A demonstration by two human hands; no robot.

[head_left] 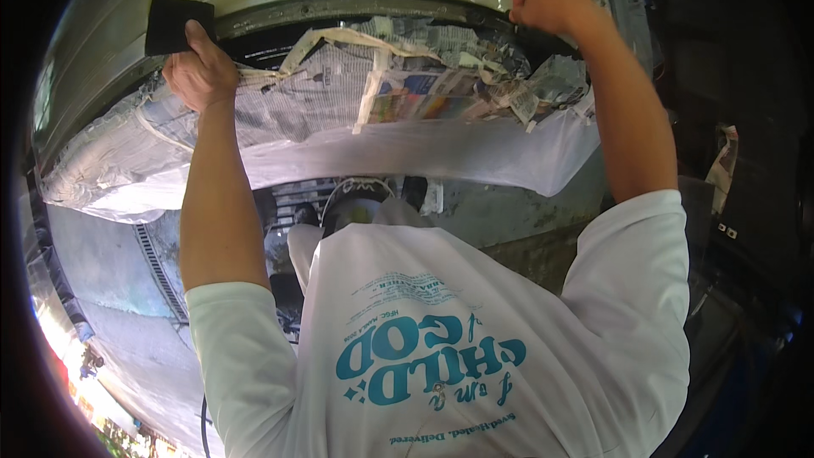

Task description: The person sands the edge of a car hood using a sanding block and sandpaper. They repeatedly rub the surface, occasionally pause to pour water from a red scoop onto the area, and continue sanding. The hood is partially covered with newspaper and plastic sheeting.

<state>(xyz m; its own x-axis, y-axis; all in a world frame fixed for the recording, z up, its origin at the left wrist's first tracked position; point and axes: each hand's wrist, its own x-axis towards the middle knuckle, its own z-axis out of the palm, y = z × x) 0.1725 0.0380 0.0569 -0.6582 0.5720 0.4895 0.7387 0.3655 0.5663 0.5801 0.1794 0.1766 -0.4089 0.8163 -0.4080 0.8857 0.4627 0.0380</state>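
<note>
Our left hand (202,76) clamps the pad (172,24); our right hand (544,2) is curled, on what we cannot tell. Dragging low, we could tear the paper (297,97) beside the left.

A pale grey concrete floor (102,267) spreads across the left, cut by a narrow, dark slotted drain grating (156,265). Bright white light (58,343) glows at the lower-left rim; the right side lies in deep shadow, seemingly indoors.
</note>
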